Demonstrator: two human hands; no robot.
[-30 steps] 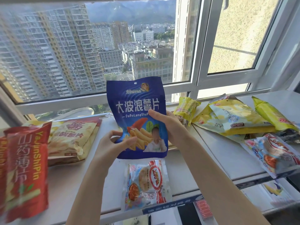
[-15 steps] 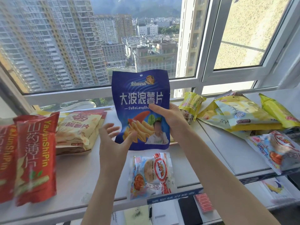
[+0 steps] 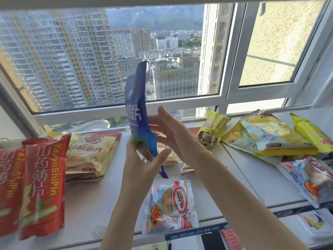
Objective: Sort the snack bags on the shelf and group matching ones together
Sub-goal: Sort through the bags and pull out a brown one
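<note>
Blue bag (image 3: 137, 112) upright and edge-on above mid shelf (image 3: 93, 204); left hand (image 3: 142, 165) pinches its lower end between thumb and fingers, right hand (image 3: 173, 139) flat, fingers straight, against its right face; shrimp bag (image 3: 169, 206) lies nearer

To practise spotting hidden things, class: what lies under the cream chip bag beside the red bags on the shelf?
Under the cream chip bag lies a second bag, cream-edged with a red top; only its right and lower edges show. Its printed front is covered.
</note>
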